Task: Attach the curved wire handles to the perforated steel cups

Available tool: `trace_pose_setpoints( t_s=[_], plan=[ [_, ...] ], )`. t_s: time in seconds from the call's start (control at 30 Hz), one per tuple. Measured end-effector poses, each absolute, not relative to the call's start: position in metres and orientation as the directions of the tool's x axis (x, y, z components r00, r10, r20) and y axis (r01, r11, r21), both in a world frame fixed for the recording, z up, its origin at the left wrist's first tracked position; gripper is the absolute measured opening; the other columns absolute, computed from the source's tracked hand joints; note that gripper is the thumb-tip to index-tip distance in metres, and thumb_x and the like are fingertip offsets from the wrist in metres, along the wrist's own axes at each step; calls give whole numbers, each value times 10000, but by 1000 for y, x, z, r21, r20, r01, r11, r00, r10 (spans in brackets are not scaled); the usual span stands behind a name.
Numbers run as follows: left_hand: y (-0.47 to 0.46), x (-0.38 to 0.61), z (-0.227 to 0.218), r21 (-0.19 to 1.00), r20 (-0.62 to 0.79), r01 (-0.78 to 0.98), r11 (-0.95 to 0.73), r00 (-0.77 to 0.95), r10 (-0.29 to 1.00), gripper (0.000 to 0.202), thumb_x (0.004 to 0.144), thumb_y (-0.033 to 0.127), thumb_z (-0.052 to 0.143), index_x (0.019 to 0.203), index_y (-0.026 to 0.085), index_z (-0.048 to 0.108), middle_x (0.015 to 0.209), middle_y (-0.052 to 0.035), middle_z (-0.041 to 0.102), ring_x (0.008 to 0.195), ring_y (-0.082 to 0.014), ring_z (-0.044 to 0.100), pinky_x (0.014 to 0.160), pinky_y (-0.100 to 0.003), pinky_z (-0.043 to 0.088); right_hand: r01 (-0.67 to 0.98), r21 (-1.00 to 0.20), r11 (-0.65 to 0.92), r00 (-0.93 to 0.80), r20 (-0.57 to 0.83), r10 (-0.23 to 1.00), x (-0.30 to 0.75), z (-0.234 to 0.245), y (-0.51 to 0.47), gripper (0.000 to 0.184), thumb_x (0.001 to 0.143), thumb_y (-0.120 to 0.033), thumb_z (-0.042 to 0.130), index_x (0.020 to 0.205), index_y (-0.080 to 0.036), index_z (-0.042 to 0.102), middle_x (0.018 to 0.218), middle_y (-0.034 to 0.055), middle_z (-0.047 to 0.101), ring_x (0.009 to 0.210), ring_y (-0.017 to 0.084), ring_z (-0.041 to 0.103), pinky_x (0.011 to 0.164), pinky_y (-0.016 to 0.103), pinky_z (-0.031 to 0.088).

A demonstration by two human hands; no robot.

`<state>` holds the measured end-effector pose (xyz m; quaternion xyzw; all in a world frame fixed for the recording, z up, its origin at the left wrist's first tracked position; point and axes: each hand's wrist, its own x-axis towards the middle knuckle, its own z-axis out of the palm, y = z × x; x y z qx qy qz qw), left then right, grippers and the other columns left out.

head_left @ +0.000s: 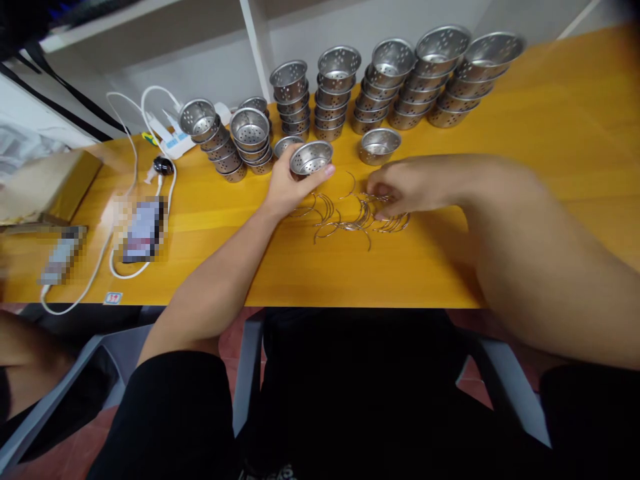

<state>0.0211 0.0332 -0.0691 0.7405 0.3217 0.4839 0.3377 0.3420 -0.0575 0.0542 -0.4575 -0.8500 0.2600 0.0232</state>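
My left hand (289, 187) grips a small perforated steel cup (311, 158) just above the yellow table (550, 147), fingers wrapped round its rim. My right hand (400, 188) reaches into a loose pile of thin wire handles (345, 217) in front of me, its fingers pinched together on one or more of the wires. A single steel cup (380, 145) stands alone just beyond my right hand. Another cup (286, 143) sits behind my left hand.
Several stacks of the same perforated cups (425, 80) line the back of the table, some leaning. A white power strip (170, 137) with looping cables, a phone (143, 230) and a cardboard box (45, 183) lie at the left. Another person's arm (25, 353) shows at lower left.
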Motion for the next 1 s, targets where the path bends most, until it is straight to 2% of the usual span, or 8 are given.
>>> trace_pose_setpoints(
  t_s=[0.1,0.2,0.3,0.43,0.57,0.7,0.87,1.0],
  plan=[
    [29,26,-70,752,538,202,-628,364,760,1011,879,988,1020,1519,275,698,1387,-95,787,1389,-370,816,1293,-601,668,813,-327,482,-574,-314,756,332,50,-55,132,976,-170,830,968,-286,768,908,38,805,769,304,720,770,464,512],
    [20,33,-66,724,544,227,-651,392,742,936,960,891,1009,1592,291,669,1428,-96,760,1395,-368,805,1300,-597,657,818,-284,500,-571,-293,767,322,50,-55,190,974,-87,746,926,-271,754,900,47,811,767,294,724,761,454,515],
    [15,36,-63,732,530,233,-640,396,750,897,958,815,1046,1586,291,676,1415,-93,754,1381,-371,799,1319,-620,645,814,-263,518,-578,-284,765,318,51,-57,251,982,-48,711,879,-276,725,864,31,783,735,274,686,737,438,505],
    [17,33,-65,734,524,242,-634,393,756,920,932,798,1075,1579,280,676,1420,-99,761,1392,-375,798,1338,-631,640,817,-277,507,-570,-246,784,316,48,-56,265,952,-21,758,887,-276,725,880,35,802,751,271,689,759,439,510],
    [21,32,-68,709,546,247,-660,400,737,965,950,814,1051,1628,263,642,1467,-128,756,1451,-394,787,1346,-636,640,790,-360,496,-567,-120,815,320,46,-51,239,965,-25,835,1013,-259,822,981,76,863,833,307,754,853,481,578],
    [19,35,-64,725,547,250,-642,357,757,1005,891,864,1086,1597,283,669,1496,-126,756,1476,-400,782,1354,-634,637,740,-484,468,-553,-40,832,328,46,-47,184,1052,-66,854,1081,-247,876,1072,118,906,879,312,778,933,510,631],
    [20,34,-62,722,554,226,-654,378,742,1041,884,961,1040,1598,299,672,1456,-109,756,1421,-372,789,1313,-612,657,613,-705,356,-524,-26,852,336,37,-40,73,1048,-210,931,1074,-273,905,959,77,873,806,281,746,836,477,637],
    [25,30,-68,735,538,241,-634,361,761,1016,914,903,1057,1630,310,648,1472,-109,751,1419,-363,791,1303,-596,674,454,-826,335,-435,123,892,339,26,-29,143,979,-253,984,1021,-268,848,979,106,861,808,246,699,828,471,591]
  ],
)
